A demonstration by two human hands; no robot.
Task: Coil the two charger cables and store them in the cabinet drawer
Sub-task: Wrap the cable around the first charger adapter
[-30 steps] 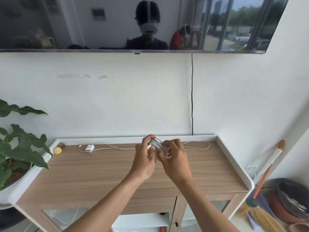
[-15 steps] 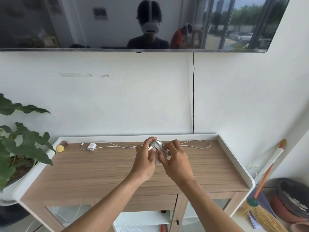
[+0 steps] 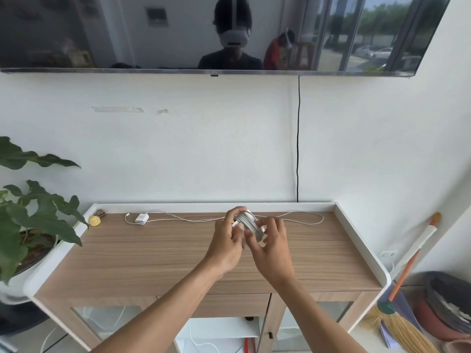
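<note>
- Left hand and right hand, above mid cabinet top, pinch the coiled first cable; winding looks nearly finished.
- Second cable lies loose along the back edge, charger block toward the back-left corner.
- Next: secure coil, gather second.

Stood in home living room: wall-mounted black television above my white-rimmed wooden cabinet, leafy green potted plant beside, straw broom in corner.
</note>
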